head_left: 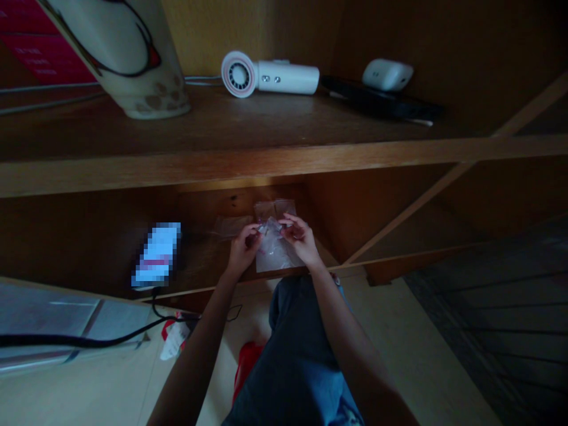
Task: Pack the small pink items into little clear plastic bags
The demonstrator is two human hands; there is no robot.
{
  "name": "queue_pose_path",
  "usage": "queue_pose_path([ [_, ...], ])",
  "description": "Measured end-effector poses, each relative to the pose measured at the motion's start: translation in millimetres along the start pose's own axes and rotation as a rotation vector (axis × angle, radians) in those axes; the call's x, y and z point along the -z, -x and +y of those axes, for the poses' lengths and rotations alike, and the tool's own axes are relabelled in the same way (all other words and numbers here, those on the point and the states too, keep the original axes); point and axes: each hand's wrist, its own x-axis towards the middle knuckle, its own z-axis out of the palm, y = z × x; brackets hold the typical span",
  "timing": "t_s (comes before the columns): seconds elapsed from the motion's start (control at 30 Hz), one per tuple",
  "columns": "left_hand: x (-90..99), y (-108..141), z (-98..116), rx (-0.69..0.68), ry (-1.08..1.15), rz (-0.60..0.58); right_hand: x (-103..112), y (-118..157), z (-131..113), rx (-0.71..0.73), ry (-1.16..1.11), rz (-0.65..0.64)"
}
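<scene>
Inside the lower shelf, my left hand [244,247] and my right hand [302,236] are close together, each pinching a side of a small clear plastic bag [271,229]. Whether anything is inside that bag I cannot make out. Beneath my hands lies a larger pale plastic sheet or bag [274,257] on the shelf board. Two more small clear bags [279,207] rest just behind it, and another flat clear bag [229,226] lies to the left of my left hand.
A lit phone [157,255] with a black cable [89,341] is at the lower shelf's left. Above, on the upper shelf [266,121], stand a large cup [133,59], a white handheld fan [284,77] and a white case [388,74] on a black object [381,100].
</scene>
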Motion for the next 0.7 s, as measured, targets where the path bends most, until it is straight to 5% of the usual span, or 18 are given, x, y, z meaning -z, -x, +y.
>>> queue_pose_path([
  [0.4, -1.3, 1.9, -2.8, 0.006, 0.152, 0.000, -0.5, -4.7, 7.8, -0.229, -0.227, 0.119],
  [0.7, 0.7, 4.3, -0.3, 0.088, 0.201, -0.063, -0.7, -2.4, 0.0, -0.120, -0.126, 0.061],
])
